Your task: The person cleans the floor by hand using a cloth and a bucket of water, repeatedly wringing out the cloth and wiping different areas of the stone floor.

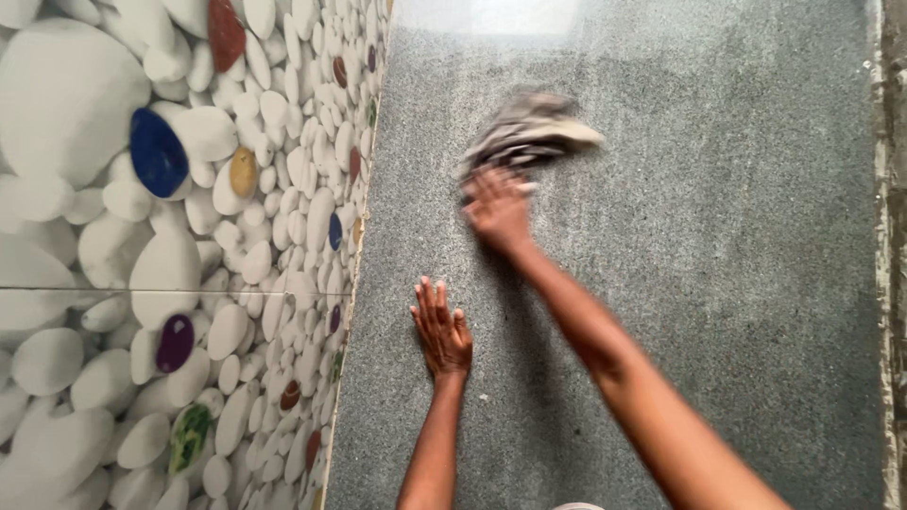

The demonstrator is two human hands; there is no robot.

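Grey speckled stone floor [718, 283] half wiped: right hand [498, 210] grips crumpled grey rag [529, 132] at 12 o'clock; left hand [440, 331] spread flat; near floor seemingly unwiped.

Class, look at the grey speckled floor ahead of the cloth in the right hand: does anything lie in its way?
Nothing visible does. The right hand grips the blurred cloth on the grey speckled floor, which shows bare ahead. The left hand lies flat behind it; the pebble-patterned wall stands to the left.
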